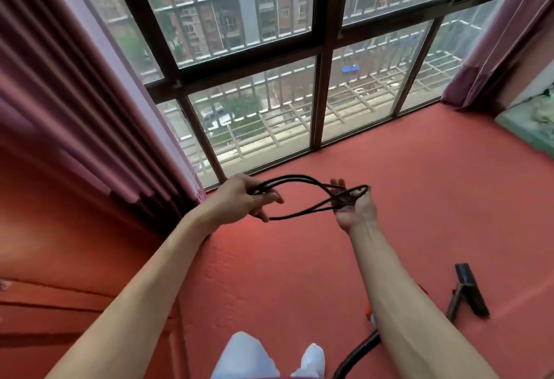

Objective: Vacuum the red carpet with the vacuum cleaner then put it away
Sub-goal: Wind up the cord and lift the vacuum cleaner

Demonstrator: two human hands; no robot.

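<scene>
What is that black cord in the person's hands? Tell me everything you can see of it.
The black cord is thin and looks rubber-coated, gathered into a few long loose loops held in the air above the red carpet. The left hand grips one end of the loops with curled fingers; the other end crosses the upturned palm of the right hand. No plug shows.

A dark-framed window [326, 48] fills the far wall from the floor up. Pink pleated curtains hang at both ends, one left [75, 93], one right [494, 42]. Metal bars [239, 3] run outside the glass. Beyond stand an apartment block [215, 18] and parked cars [214, 114] below. A pale green bed [527, 129] shows at the right edge.
</scene>
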